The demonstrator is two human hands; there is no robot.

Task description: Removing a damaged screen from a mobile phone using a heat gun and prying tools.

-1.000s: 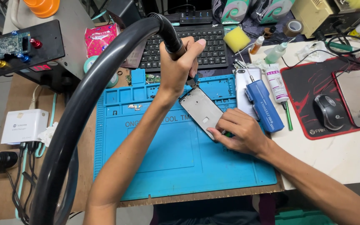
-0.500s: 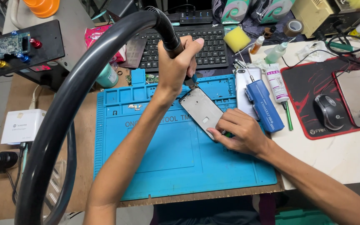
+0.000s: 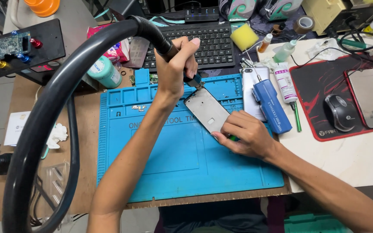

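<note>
A hot-air nozzle (image 3: 194, 80) on a thick black hose (image 3: 44, 116) is clamped in the left hand (image 3: 175, 71) over a phone frame (image 3: 207, 110), which is pinned to the blue mat (image 3: 152, 159) by the right hand (image 3: 244, 134).

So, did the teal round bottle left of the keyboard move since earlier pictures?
Cannot tell: the teal round bottle keeps its spot beside the blue silicone mat; only the black hose shifted.

Two bare forearms, bare hands (image 3: 175, 71), no sleeves, rings or gloves
</note>
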